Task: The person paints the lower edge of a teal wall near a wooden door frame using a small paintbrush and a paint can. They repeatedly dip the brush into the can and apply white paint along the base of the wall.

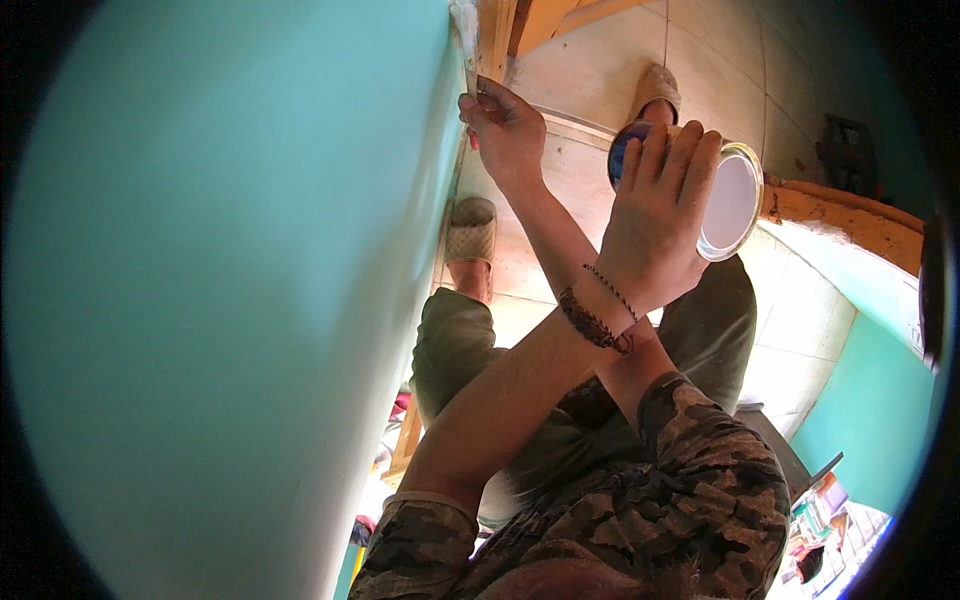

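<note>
My forearms cross, the left one above the right. My left hand [660, 202], with braided bracelets at its wrist, grips a metal paint can [733, 199] from above; the can is tilted and its metal-rimmed end shows a pale white surface. Whether that is paint cannot be told. At the upper middle, my right hand [514, 139] pinches a slim paintbrush [469, 64] with a whitish, paint-smeared upper part and a red handle end. The brush lies along the edge where the turquoise wall [225, 262] meets a wooden door frame [495, 37].
Pale floor tiles [585, 71] lie below, crossed by a threshold strip [577, 127]. My slippered feet [471, 229] stand apart on them. An orange-brown wooden piece [847, 217] juts in at the right, near a dark object [847, 154]. Mixed items [821, 517] lie at the lower right.
</note>
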Demonstrator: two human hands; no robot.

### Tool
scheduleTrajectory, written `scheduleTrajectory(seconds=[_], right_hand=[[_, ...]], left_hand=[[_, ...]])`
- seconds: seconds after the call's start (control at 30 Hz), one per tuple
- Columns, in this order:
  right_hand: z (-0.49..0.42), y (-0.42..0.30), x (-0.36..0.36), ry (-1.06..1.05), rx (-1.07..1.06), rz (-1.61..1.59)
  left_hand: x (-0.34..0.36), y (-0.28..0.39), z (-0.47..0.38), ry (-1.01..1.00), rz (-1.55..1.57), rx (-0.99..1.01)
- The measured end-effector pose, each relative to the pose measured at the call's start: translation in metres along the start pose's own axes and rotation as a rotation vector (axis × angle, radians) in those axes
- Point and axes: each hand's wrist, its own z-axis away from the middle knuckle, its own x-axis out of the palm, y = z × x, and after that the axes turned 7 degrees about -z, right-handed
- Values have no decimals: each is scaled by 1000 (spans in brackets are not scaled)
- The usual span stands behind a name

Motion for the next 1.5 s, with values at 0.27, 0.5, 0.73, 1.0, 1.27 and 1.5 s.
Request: scheduleTrajectory(seconds=[0.27,0.5,0.73,1.0,1.27,1.5], right_hand=[[8,18,-8,-37,115,151],[38,14,-11,-67,-79,11],[3,-5,3,33,-51,93],[-2,22,5,20,2,31],[31,26,-8,-24,79,68],[15,-14,4,1,-116,61]], left_hand=[[-3,1,2,-42,-16,-12],[-3,0,-1,-15,-17,2],[-2,2,1,-121,59,-65],[0,1,3,-90,46,-38],[-2,0,0,-87,53,-33],[-3,3,4,-78,34,-28]])
